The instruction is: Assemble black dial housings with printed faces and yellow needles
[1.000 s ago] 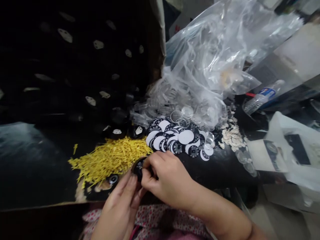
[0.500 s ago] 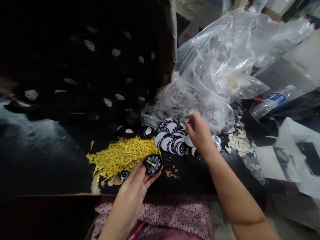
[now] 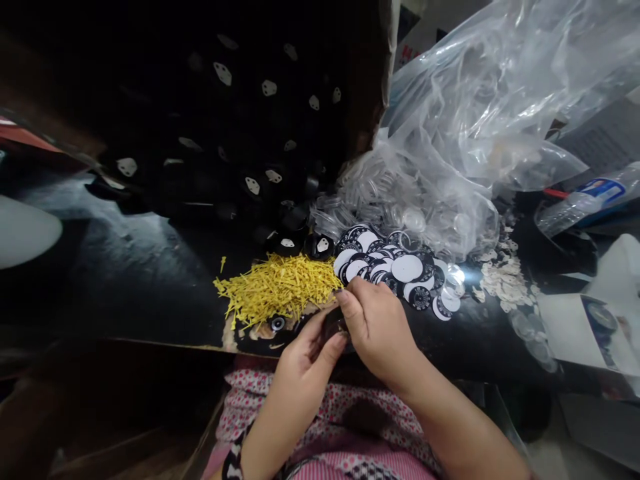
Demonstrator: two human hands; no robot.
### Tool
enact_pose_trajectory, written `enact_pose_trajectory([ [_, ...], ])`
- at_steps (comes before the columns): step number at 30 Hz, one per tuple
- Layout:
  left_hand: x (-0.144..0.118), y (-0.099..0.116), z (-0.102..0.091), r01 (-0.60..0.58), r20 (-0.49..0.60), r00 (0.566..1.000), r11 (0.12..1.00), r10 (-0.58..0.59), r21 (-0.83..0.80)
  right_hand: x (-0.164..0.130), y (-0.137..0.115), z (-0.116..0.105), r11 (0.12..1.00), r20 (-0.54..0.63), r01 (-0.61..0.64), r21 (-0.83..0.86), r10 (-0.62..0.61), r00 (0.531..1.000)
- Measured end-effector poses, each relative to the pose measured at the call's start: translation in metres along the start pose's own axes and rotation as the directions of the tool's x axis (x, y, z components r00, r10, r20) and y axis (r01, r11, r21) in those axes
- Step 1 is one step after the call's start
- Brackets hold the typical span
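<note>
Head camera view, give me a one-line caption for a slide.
Both hands, left hand and right hand, hold a small black round part beside yellow pins and printed discs.

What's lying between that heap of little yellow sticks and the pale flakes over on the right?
In the head view, a spread of round black-and-white dial discs lies between the yellow sticks and the pale flakes.

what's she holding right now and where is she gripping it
A small round black part, mostly hidden, pinched at its rim between the left hand and the right hand fingers.
</note>
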State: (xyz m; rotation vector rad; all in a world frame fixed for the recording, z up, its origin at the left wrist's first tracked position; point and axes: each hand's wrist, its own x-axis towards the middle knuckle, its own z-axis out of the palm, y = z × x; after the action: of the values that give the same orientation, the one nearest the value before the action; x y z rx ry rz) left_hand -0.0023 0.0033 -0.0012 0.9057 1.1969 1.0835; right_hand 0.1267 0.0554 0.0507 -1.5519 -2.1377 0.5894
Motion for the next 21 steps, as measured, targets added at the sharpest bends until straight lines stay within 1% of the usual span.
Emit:
enact_pose_trajectory([
  [1, -0.001, 0.001, 0.001, -0.022, -0.008, 1.000, 0.999, 0.023, 0.040, 0.002, -0.002, 0.005, 0.999, -0.024, 0.017, -0.045, -0.018, 1.000],
  [3, -0.001, 0.002, 0.001, -0.038, -0.037, 0.998, 0.994, 0.042, 0.107, 0.004, -0.007, 0.015, 0.996, -0.057, 0.046, -0.076, -0.050, 0.997],
  [5, -0.005, 0.001, -0.008, -0.001, -0.070, 0.998, 0.988, 0.012, 0.153, 0.006, -0.010, 0.023, 0.998, -0.031, 0.056, -0.042, -0.058, 0.998],
  [6, -0.010, -0.001, -0.018, 0.041, -0.075, 0.997, 0.985, -0.029, 0.170, 0.006, -0.010, 0.024, 0.998, 0.012, 0.065, -0.006, -0.065, 0.998],
  [7, -0.017, -0.003, -0.033, 0.092, -0.083, 0.993, 0.978, -0.078, 0.185, 0.007, -0.010, 0.024, 0.996, 0.069, 0.079, 0.049, -0.082, 0.994],
  [9, -0.038, -0.009, -0.070, 0.189, -0.131, 0.978, 0.956, -0.163, 0.226, 0.007, -0.005, 0.020, 0.980, 0.168, 0.082, 0.184, -0.114, 0.979],
  [10, -0.049, -0.011, -0.091, 0.201, -0.213, 0.966, 0.946, -0.147, 0.255, 0.007, -0.003, 0.017, 0.969, 0.190, 0.063, 0.238, -0.110, 0.976],
  [11, -0.059, -0.012, -0.111, 0.190, -0.327, 0.941, 0.930, -0.082, 0.313, 0.007, -0.001, 0.014, 0.963, 0.192, 0.033, 0.269, -0.087, 0.977],
  [12, -0.066, -0.011, -0.127, 0.164, -0.421, 0.907, 0.899, 0.024, 0.405, 0.007, 0.000, 0.012, 0.960, 0.184, 0.003, 0.280, -0.056, 0.981],
  [13, -0.069, -0.008, -0.139, 0.134, -0.473, 0.869, 0.851, 0.145, 0.507, 0.007, -0.001, 0.012, 0.960, 0.182, -0.011, 0.279, -0.041, 0.983],
  [14, -0.065, -0.003, -0.145, 0.101, -0.480, 0.843, 0.806, 0.243, 0.584, 0.007, -0.004, 0.013, 0.961, 0.194, -0.001, 0.277, -0.055, 0.979],
  [15, -0.055, 0.003, -0.147, 0.062, -0.459, 0.835, 0.775, 0.305, 0.629, 0.008, -0.009, 0.015, 0.958, 0.224, 0.034, 0.284, -0.101, 0.969],
  [16, -0.039, 0.011, -0.143, 0.013, -0.417, 0.843, 0.762, 0.339, 0.647, 0.008, -0.015, 0.017, 0.951, 0.262, 0.080, 0.299, -0.163, 0.951],
  [17, -0.018, 0.019, -0.136, -0.036, -0.374, 0.855, 0.761, 0.359, 0.648, 0.008, -0.022, 0.019, 0.941, 0.297, 0.125, 0.315, -0.222, 0.929],
  [18, 0.007, 0.027, -0.128, -0.092, -0.336, 0.856, 0.755, 0.392, 0.649, 0.007, -0.026, 0.021, 0.933, 0.325, 0.156, 0.324, -0.265, 0.908],
  [19, 0.033, 0.035, -0.119, -0.134, -0.285, 0.863, 0.732, 0.417, 0.668, 0.006, -0.028, 0.020, 0.933, 0.338, 0.171, 0.317, -0.279, 0.899],
  [21, 0.078, 0.049, -0.101, -0.164, -0.236, 0.877, 0.722, 0.419, 0.672, 0.003, -0.020, 0.014, 0.952, 0.327, 0.145, 0.270, -0.233, 0.916],
])
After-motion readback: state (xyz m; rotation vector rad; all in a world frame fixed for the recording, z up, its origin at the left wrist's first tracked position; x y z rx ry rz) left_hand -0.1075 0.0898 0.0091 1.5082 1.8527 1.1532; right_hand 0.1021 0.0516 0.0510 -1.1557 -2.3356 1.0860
